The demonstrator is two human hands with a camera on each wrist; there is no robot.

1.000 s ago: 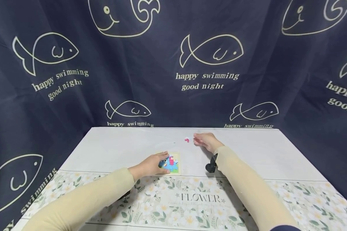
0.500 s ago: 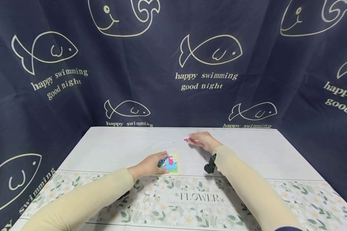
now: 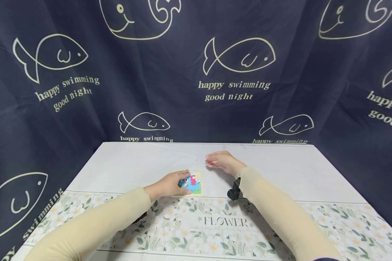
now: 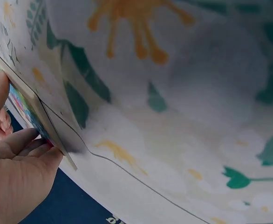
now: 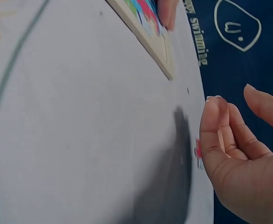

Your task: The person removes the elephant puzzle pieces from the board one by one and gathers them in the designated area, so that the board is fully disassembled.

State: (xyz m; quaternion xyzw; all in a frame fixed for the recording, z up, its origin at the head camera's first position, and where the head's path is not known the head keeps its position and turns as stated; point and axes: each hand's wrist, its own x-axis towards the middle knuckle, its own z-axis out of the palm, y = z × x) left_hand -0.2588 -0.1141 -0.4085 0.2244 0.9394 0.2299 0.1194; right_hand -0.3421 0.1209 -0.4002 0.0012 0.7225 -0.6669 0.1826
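A small jigsaw puzzle in a pale frame (image 3: 201,185) lies on the white tabletop, showing a blue cartoon figure with pink and green parts. My left hand (image 3: 168,185) holds its left side, thumb at the near edge and fingers toward the far edge. In the left wrist view, the thumb and fingertips of that hand (image 4: 22,179) touch the frame (image 4: 57,133). My right hand (image 3: 223,162) hovers beyond the puzzle to the right, fingers loosely bent and thumb apart. A pink piece (image 5: 198,148) shows on the table behind those fingers in the right wrist view; from the head it is hidden.
A tiny dark speck (image 3: 196,160) lies on the white table (image 3: 134,163), left of my right hand. A floral printed band (image 3: 222,239) runs along the near side. Dark blue fish-print curtains (image 3: 183,72) close off the back and sides.
My right hand has moved left and now covers the pink piece that showed beside its fingertips earlier in the head view. The left hand and the puzzle have stayed in place.
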